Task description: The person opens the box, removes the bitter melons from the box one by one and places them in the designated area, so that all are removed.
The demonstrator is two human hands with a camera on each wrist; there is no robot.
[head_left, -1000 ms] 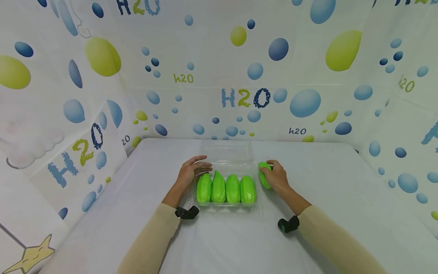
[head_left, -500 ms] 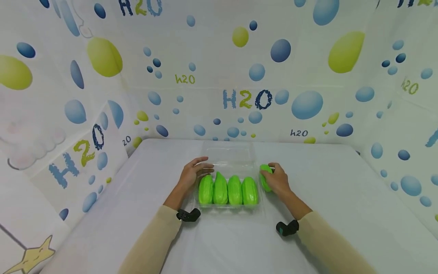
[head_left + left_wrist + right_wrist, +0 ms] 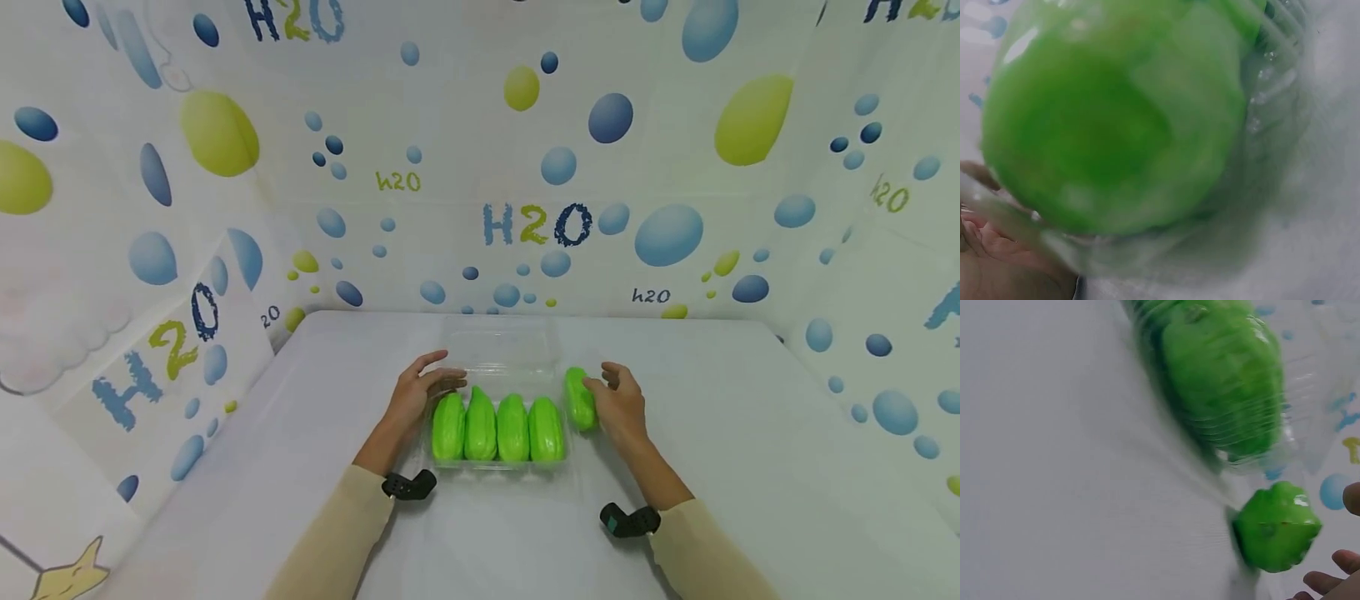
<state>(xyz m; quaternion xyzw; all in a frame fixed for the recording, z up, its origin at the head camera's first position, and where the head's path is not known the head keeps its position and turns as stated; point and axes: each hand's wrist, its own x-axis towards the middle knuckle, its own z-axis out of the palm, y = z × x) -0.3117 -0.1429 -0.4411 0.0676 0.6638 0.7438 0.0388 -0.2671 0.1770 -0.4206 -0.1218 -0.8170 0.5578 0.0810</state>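
Observation:
A hinged clear plastic box (image 3: pixel 497 466) lies with its lid (image 3: pixel 497 343) laid back. Several bright green, glossy, ribbed gourd-like pieces stand side by side in it, one of them a piece with a pointed tip (image 3: pixel 481 429). My left hand (image 3: pixel 411 398) rests at the box's back left corner, fingers extended over the edge. A loose green gourd-like piece (image 3: pixel 581 400) lies on the table right of the box. My right hand (image 3: pixel 621 406) is beside it, thumb near its right side; in the right wrist view the fingers (image 3: pixel 1322 582) are spread apart from the piece.
A white cloth (image 3: pixel 487 542) covers the table. Behind it hangs a white curtain (image 3: pixel 450 108) printed with blue and green drops. Each wrist bears a black camera, such as the right one (image 3: pixel 630 521).
My right hand has loosened its grip on the loose green piece and moved slightly right, leaving it on the table beside the box. My left hand stays at the box corner.

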